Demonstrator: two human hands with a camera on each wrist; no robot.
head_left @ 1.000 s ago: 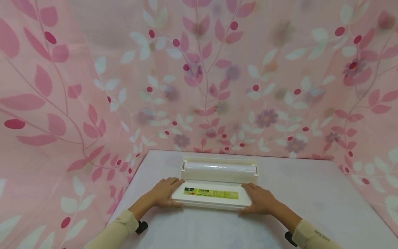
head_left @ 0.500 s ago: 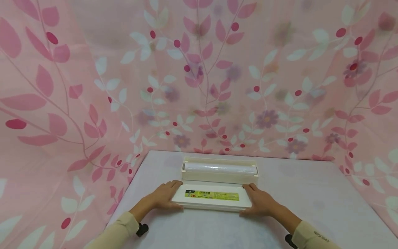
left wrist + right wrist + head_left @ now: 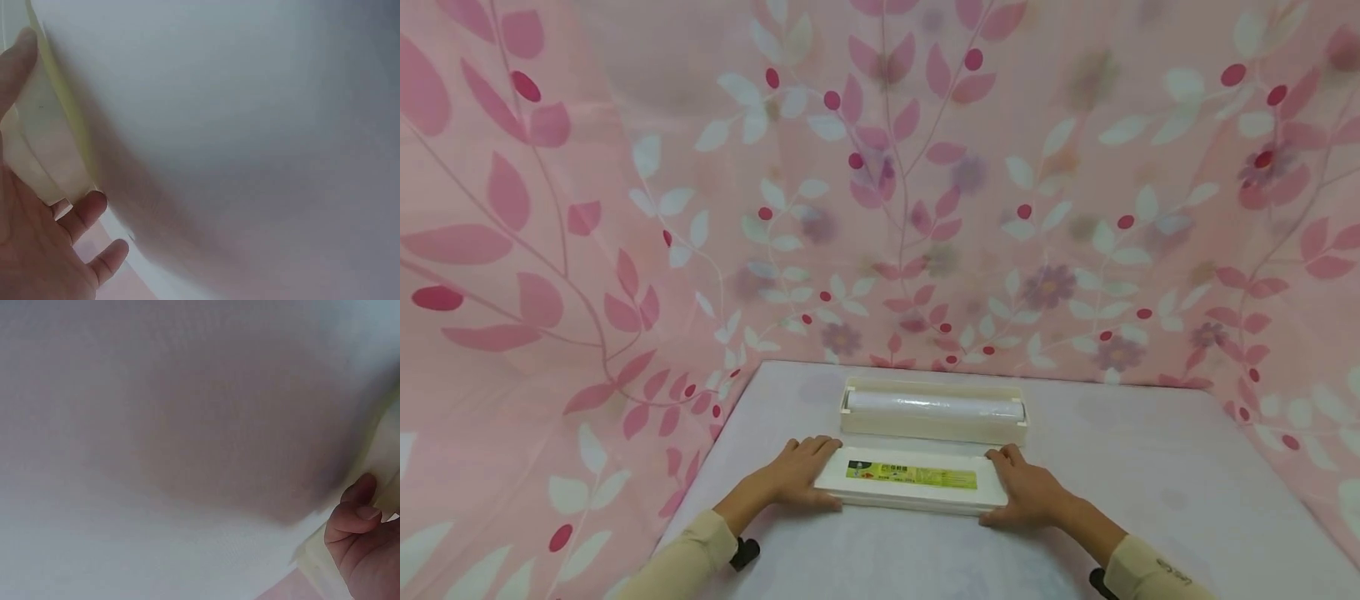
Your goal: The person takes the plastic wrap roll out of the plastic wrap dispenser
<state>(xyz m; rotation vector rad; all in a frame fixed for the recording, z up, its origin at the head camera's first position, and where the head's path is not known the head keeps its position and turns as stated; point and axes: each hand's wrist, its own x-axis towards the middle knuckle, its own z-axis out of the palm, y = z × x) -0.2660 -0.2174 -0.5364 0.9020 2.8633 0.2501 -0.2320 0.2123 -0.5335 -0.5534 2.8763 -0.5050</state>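
Observation:
A white box lid [image 3: 913,476] with a green and yellow label lies across the front of the table in the head view. My left hand [image 3: 801,477] grips its left end, thumb on the near edge and fingers at the far corner. At the opposite end my right hand [image 3: 1028,490] holds it the same way. Just behind stands an off-white open box [image 3: 934,428] with a roll of cling film [image 3: 934,406] inside. The left wrist view shows the fingers of the left hand [image 3: 37,231] at the lid's end; fingers of the right hand [image 3: 362,531] curl at the other.
A pale cloth covers the table [image 3: 1150,467]. Pink leaf-patterned curtains [image 3: 925,208] hang behind the table and along both sides. Black wrist straps [image 3: 745,553] show at the sleeve cuffs.
The lid has come slightly toward me, held by both hands, and the gap to the box has widened a little. The box and the roll stay in place.

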